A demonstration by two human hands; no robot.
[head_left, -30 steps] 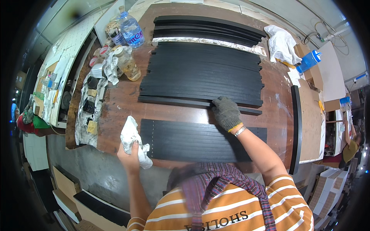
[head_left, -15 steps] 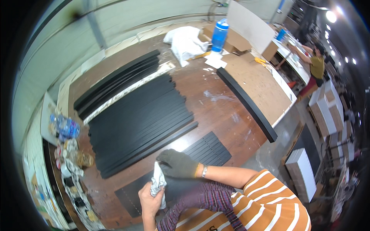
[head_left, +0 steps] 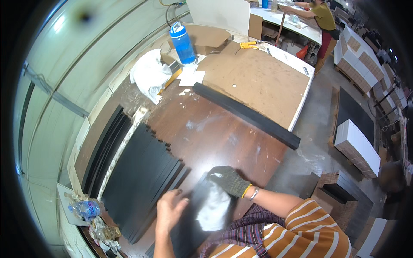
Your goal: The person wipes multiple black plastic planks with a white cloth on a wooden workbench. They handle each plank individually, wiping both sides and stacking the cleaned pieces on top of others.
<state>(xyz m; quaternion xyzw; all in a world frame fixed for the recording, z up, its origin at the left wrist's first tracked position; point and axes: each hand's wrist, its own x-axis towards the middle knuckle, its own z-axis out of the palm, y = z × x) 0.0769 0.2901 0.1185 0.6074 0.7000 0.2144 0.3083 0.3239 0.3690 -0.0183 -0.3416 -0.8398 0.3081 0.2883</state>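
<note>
My right hand [head_left: 229, 181], in a dark grey work glove, grips a crumpled white cloth [head_left: 213, 208] that is smeared by motion. Under the cloth lies a flat black panel [head_left: 183, 235], partly hidden by my hands. My bare left hand [head_left: 169, 210] hovers at the panel's left side, its fingers apart and nothing in them. Left of it, many narrow black strips [head_left: 137, 172] lie side by side on the brown wooden tabletop [head_left: 202, 142]. Across the table's far right part lies a long black bar [head_left: 247, 114].
A blue water bottle [head_left: 183, 45] and a white bag [head_left: 150, 76] stand at the back. More black strips [head_left: 105, 150] lie far left, near a clear plastic bottle [head_left: 84, 209]. A yellow tool [head_left: 249, 44] rests on the brown board [head_left: 258, 73]. A person [head_left: 325, 19] works beyond.
The white cloth has passed from my left hand to my gloved right hand. My left hand has opened. The view has turned to the right.
</note>
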